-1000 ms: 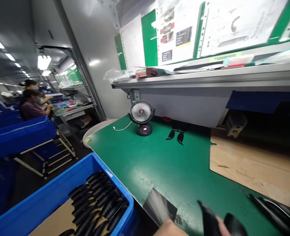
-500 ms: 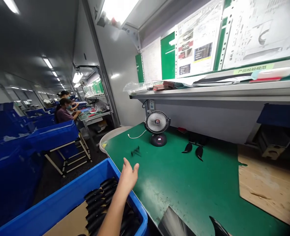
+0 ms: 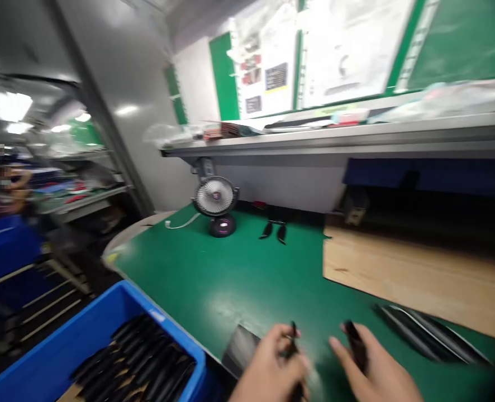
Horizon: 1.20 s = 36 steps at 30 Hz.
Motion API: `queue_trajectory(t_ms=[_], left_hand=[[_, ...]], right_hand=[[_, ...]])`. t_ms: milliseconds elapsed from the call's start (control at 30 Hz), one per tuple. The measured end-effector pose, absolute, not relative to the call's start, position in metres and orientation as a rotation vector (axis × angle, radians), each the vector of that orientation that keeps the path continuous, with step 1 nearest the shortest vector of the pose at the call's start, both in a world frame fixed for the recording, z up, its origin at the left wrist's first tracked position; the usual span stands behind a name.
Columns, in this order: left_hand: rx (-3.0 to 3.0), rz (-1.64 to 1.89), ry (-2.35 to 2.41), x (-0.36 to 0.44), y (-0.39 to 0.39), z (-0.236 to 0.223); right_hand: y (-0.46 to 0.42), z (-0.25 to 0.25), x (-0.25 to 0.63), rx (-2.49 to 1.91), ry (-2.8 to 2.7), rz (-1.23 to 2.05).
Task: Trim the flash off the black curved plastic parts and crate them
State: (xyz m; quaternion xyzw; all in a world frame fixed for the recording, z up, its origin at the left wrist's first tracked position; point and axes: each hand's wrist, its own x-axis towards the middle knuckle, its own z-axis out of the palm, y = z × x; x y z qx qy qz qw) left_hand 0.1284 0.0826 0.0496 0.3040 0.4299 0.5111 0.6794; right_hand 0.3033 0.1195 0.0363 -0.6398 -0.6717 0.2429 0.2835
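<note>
My left hand (image 3: 272, 365) is low at the front of the green table (image 3: 214, 285), its fingers curled around a thin black piece (image 3: 293, 340). Just to its right, my right hand (image 3: 371, 368) grips another black curved piece (image 3: 354, 346). The picture is smeared by motion, so the pieces' shapes are unclear. A blue bin (image 3: 84, 335) at the lower left holds several long black curved parts (image 3: 142, 357) on cardboard. A small dark sheet (image 3: 239, 352) lies at the table edge beside my left hand.
A small desk fan (image 3: 216, 204) stands at the back of the table with two black parts (image 3: 274, 230) near it. A cardboard sheet (image 3: 410, 273) covers the right side, with long black strips (image 3: 427, 335) before it. A shelf (image 3: 335, 137) runs above. Other people sit at far left.
My left arm, stretched out over the bin half a second ago, has come back to the table front and closed on a black piece. The view swung down and right.
</note>
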Motion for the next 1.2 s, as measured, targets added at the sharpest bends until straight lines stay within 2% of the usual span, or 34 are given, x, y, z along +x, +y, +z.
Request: queue_trajectory(t_ms=[33, 133, 300, 400, 600, 667, 800, 867, 1033, 1200], left_hand=[[0.616, 1.163, 0.922, 0.132, 0.081, 0.054], [0.393, 1.225, 0.863, 0.143, 0.083, 0.064], [0.004, 1.385, 0.864, 0.163, 0.094, 0.068], [-0.050, 1.513, 0.911, 0.178, 0.099, 0.076], [-0.043, 1.621, 0.872, 0.192, 0.104, 0.094], [-0.037, 1.633, 0.837, 0.193, 0.105, 0.094], [0.030, 1.659, 0.808, 0.198, 0.103, 0.094], [0.079, 1.672, 0.810, 0.201, 0.100, 0.096], [0.182, 1.694, 0.837, 0.205, 0.093, 0.105], [0.229, 1.685, 0.864, 0.204, 0.088, 0.107]], right_hand=[[0.120, 0.040, 0.311, -1.701, -1.897, 0.487], [0.117, 0.045, 0.333, -1.789, -1.960, 0.323], [0.101, 0.042, 0.395, -2.256, -1.609, 0.014], [0.093, 0.036, 0.444, -2.432, -1.471, -0.035], [0.074, 0.039, 0.482, -2.427, -1.394, 0.128], [0.061, 0.048, 0.462, -2.195, -1.436, 0.241], [0.037, 0.064, 0.391, -1.442, -1.852, 0.736], [0.033, 0.069, 0.362, -1.265, -1.971, 0.910], [0.040, 0.078, 0.338, -1.258, -1.944, 1.122], [0.043, 0.084, 0.339, -1.372, -1.981, 1.124]])
